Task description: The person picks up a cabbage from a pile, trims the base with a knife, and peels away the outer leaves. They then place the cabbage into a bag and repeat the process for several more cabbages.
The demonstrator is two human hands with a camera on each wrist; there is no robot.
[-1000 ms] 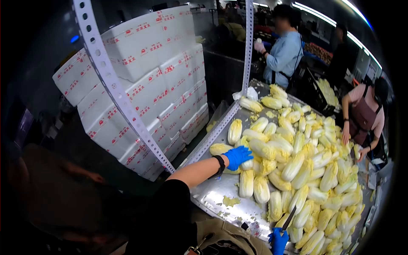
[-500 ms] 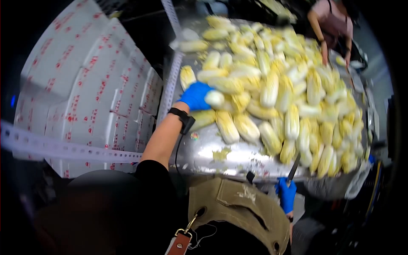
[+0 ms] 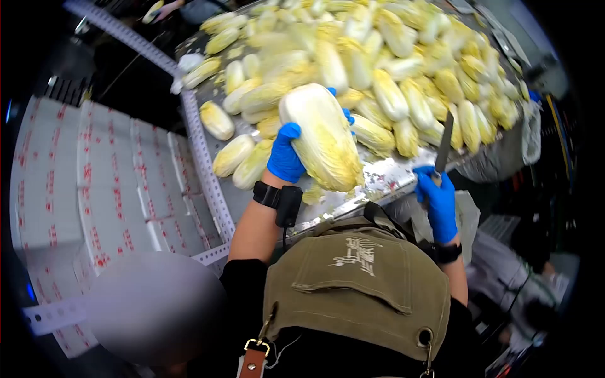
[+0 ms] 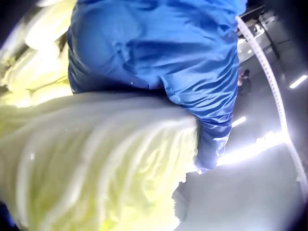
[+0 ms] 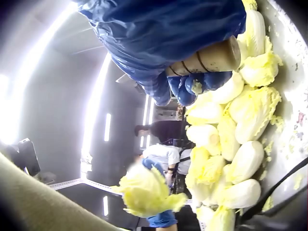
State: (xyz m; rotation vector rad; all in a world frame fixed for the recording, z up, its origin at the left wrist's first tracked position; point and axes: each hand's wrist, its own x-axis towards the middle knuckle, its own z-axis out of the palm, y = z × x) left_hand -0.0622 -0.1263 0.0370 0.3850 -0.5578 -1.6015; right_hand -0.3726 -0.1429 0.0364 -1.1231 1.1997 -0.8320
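On the far left, white boxes (image 3: pixel 94 189) are sitting in a stack next to a long metal strip (image 3: pixel 201 157) with holes in it. Just right of that, the person's left hand (image 3: pixel 287 154) in a blue glove is wrapping its fingers around a big cabbage (image 3: pixel 321 142). The hand is holding the cabbage up in the air, over the near edge of the shiny surface (image 3: pixel 384 176). It is not touching the pile of cabbages (image 3: pixel 391 94) behind it.

Further right, the right hand (image 3: pixel 438 205) is squeezing tight around the handle of a knife (image 3: pixel 444 148), and the blade is pointing up by the edge of the surface.

The cabbage looks big for one hand, so it might slip and fall off the edge. The knife is close too, so a quick move might bring the sharp blade against the other glove.
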